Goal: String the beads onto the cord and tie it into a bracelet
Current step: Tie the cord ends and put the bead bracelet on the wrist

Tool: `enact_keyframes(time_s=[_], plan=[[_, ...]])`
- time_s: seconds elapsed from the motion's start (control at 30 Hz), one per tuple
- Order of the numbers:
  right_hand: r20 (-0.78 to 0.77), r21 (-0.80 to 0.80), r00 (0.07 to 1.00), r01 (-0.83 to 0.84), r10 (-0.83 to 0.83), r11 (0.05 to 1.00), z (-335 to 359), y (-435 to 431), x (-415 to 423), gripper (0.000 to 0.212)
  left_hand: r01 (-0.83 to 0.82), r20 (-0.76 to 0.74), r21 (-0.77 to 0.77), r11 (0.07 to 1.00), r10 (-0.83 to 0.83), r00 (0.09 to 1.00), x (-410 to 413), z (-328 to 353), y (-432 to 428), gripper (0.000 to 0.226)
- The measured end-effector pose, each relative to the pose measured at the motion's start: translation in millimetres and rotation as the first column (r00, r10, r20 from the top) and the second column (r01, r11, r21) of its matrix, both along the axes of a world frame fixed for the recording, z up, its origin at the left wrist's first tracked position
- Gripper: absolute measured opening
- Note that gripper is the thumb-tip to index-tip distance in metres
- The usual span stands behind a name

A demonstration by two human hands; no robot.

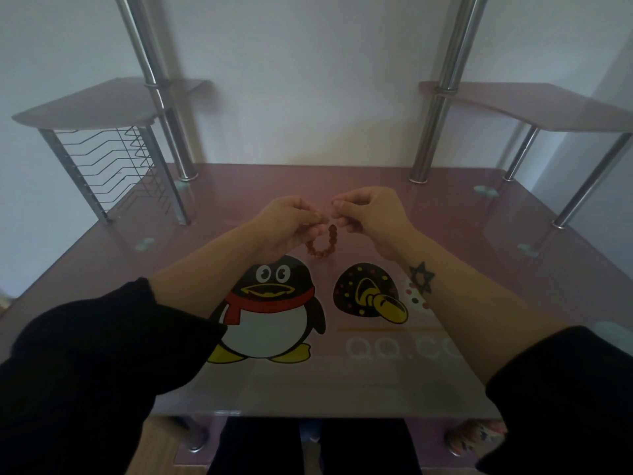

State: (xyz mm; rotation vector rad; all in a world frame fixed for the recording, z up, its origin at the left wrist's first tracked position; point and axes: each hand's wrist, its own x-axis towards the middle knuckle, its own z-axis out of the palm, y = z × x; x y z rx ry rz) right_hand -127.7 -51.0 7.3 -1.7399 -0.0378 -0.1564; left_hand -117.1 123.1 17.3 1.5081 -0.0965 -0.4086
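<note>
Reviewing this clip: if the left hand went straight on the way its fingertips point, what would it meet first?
Most likely the right hand: the left hand points its pinching fingertips straight at it across a narrow gap above the bead loop. Depth is hard to judge.

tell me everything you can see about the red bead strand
The bead strand is a short run of small round reddish beads hanging in a U-shaped loop. The left hand and right hand each pinch one end at the fingertips, close together, above the pink desk. The cord itself is too thin to see.
</note>
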Motion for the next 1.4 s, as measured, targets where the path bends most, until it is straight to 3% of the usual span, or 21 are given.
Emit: enact_keyframes(time_s=[0.13, 0.4, 0.6, 0.77, 0.93, 1.07, 1.4], plan=[[0.026, -0.023, 0.999, 0.028, -0.028, 0.999, 1, -3, -1, 0.004, -0.003, -0.05, -0.053, 0.999, 0.001, 0.999, 0, 0, 1, 0.004], [0.15, -0.192, 0.987, -0.019, 0.048, 0.981, 5, -5, -1, 0.007, -0.089, -0.109, 0.071, 0.994, 0.096, 0.989, 3, -2, 2, 0.006], [0.145, -0.224, 0.982, -0.086, 0.12, 0.971, 9, 4, 7, 0.011, -0.043, -0.051, 0.142, 0.989, 0.051, 0.997, -1, 3, -2, 0.014], [0.147, -0.217, 0.979, -0.106, 0.14, 0.97, 7, 9, 8, 0.008, -0.033, -0.015, 0.114, 0.993, 0.035, 0.999, -3, 4, -3, 0.011], [0.16, -0.226, 0.981, -0.068, 0.105, 0.972, 9, 8, 9, 0.013, -0.07, 0.021, 0.127, 0.989, 0.068, 0.997, -2, 4, -5, 0.01], [0.132, -0.322, 0.986, -0.054, 0.102, 0.945, 8, 1, 9, 0.021, -0.094, 0.007, 0.11, 0.989, 0.094, 0.996, 0, 6, -2, 0.011], [0.144, -0.41, 0.989, 0.021, 0.042, 0.912, 7, 3, 4, 0.009, -0.087, 0.014, 0.167, 0.982, 0.086, 0.996, 4, 4, 0, 0.014]])
